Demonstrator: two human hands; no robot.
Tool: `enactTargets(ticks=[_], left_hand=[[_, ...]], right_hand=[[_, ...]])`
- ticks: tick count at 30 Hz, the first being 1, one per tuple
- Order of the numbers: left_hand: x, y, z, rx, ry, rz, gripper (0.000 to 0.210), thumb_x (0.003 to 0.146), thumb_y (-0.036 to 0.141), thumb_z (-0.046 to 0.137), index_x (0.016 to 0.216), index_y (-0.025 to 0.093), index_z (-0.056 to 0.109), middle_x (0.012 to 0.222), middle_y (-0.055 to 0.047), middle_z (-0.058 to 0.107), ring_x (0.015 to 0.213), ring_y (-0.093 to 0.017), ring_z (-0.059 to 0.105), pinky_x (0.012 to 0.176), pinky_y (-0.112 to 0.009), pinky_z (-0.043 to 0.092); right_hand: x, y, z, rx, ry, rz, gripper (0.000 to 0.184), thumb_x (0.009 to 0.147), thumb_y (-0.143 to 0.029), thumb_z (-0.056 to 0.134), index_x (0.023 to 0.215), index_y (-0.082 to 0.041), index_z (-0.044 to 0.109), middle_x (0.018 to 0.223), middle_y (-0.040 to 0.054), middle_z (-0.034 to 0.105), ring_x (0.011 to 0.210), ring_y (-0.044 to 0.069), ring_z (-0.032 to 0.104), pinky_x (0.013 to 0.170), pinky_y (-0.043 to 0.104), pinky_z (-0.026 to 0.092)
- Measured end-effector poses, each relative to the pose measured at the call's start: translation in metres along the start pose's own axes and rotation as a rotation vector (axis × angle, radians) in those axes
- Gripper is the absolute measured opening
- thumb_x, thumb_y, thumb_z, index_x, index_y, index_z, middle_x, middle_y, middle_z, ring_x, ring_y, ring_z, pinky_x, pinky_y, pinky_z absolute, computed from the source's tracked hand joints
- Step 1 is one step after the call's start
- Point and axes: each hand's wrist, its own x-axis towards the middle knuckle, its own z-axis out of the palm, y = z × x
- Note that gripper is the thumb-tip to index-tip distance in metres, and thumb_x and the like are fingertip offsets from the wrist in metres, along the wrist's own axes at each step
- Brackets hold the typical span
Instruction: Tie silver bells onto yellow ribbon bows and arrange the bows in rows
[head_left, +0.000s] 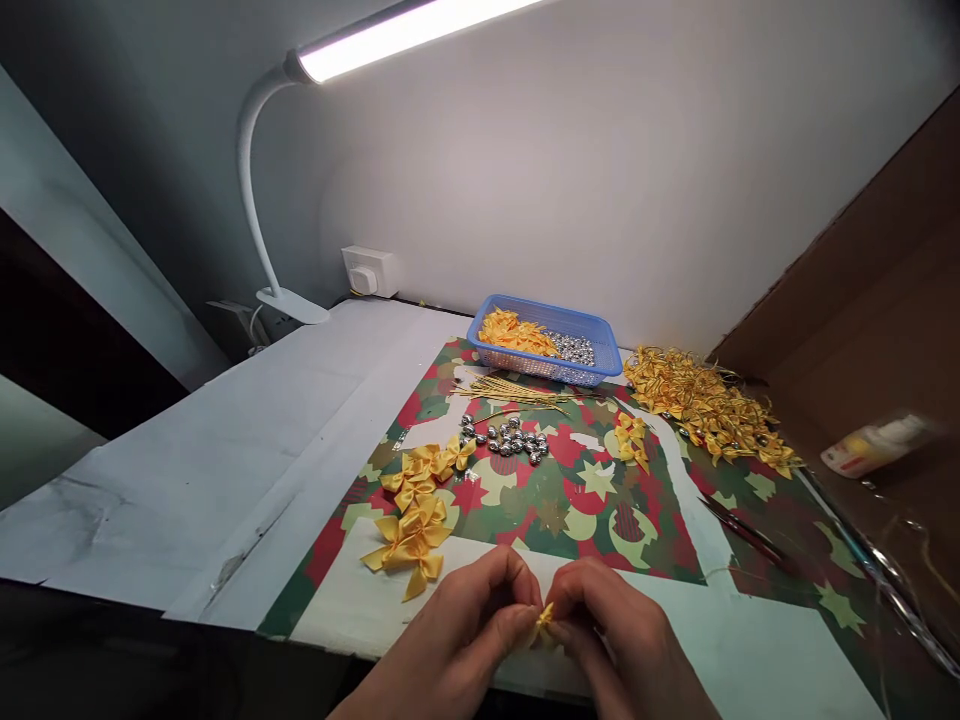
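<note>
Close to the table's front edge, my left hand [480, 620] and my right hand [611, 625] meet with fingertips pinched on one small yellow ribbon bow [544, 622]. Most of that bow is hidden by the fingers. Left of my hands, several loose yellow bows [416, 530] lie in a loose column on the sheet. Beyond them is a cluster of shiny silver bells [514, 440]. Thin gold wire ties [517, 390] lie in a bundle behind the bells. A few more bows [632, 440] rest to the right.
A blue plastic basket [606, 350] holds yellow bows and silver bells. Beside it lies a large pile of bows with gold ties [705, 405]. Dark pointed tweezers [742, 530] and a white bottle [874, 447] are at right. A white clip lamp [251, 180] arches over the back left.
</note>
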Motion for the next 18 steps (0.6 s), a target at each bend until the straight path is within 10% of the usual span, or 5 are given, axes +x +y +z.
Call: enactTargets(ticks=[9,18], left_hand=[[0.001,-0.019,0.000,-0.205,0.054,0.009,0.032,0.088,0.028,0.069,0.118,0.026,0.057,0.086,0.002,0.056,0.081,-0.018,0.055,0.075,-0.030,0.045],[0.003,-0.010,0.004,-0.161,0.081,0.041,0.009,0.087,0.022,0.067,0.095,0.021,0.062,0.081,0.001,0.061,0.078,-0.018,0.058,0.073,-0.028,0.047]], right_hand=[[-0.001,-0.004,-0.005,-0.008,0.009,0.071,0.014,0.090,-0.011,0.050,0.084,-0.024,0.053,0.075,-0.0045,0.056,0.065,0.012,0.052,0.059,0.020,0.039],[0.006,-0.009,0.003,0.016,0.088,-0.017,0.014,0.095,-0.014,0.050,0.087,-0.025,0.053,0.084,-0.0015,0.058,0.073,0.013,0.056,0.067,0.019,0.045]])
